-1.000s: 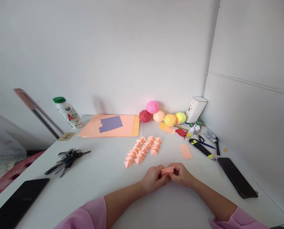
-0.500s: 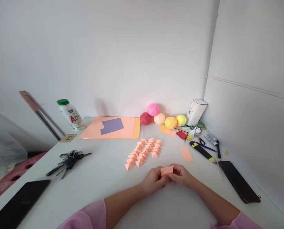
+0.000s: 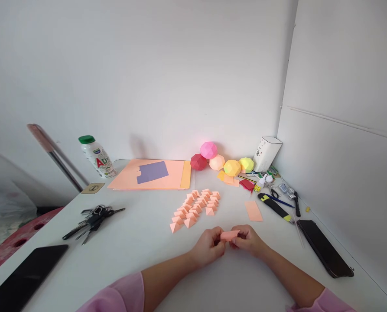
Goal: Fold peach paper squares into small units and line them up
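Observation:
Between my two hands is a small peach piece of paper [image 3: 229, 235], bent into a narrow strip. My left hand [image 3: 210, 247] pinches its left end, and my right hand [image 3: 248, 239] grips the right end with thumb and fingers. Beyond my hands, several small folded peach paper pieces [image 3: 193, 213] stand in slanting rows on the white table [image 3: 141, 234]. A flat peach paper rectangle [image 3: 253, 211] lies past my right hand.
Faceted paper balls [image 3: 232, 168] sit by the wall, left of a white box [image 3: 267, 154]. A yellow-black cutter [image 3: 275, 207] and a phone [image 3: 325, 248] lie right. Peach sheets [image 3: 125, 177], a bottle [image 3: 99, 158], keys [image 3: 95, 220] and a dark tablet [image 3: 24, 277] occupy the left.
The paper in my hands has turned slightly and now looks narrower, with its right end shifted a little to the right. Both hands keep hold of it.

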`<action>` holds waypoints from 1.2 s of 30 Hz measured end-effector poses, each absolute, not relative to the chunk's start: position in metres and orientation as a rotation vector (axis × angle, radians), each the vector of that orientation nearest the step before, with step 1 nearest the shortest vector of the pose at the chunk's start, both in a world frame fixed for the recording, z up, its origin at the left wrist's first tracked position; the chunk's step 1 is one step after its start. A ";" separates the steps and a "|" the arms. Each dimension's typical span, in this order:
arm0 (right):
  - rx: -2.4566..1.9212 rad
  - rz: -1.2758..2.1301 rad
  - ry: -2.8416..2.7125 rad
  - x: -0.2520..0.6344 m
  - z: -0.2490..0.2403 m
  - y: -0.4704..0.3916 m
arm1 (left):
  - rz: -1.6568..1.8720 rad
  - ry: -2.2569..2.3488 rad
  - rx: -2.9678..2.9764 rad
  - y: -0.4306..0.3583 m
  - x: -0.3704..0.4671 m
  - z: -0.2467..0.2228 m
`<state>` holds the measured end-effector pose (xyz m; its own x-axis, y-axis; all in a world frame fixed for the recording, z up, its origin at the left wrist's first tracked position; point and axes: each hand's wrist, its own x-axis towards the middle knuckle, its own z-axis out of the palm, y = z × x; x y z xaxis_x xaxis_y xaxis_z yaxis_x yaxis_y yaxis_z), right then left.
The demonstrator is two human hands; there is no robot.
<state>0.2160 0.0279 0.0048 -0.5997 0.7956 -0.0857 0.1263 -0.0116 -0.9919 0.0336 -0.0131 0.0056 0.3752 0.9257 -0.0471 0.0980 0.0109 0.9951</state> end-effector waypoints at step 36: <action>-0.984 1.716 -1.681 0.217 0.003 0.031 | 0.911 0.786 1.157 -0.008 0.033 0.007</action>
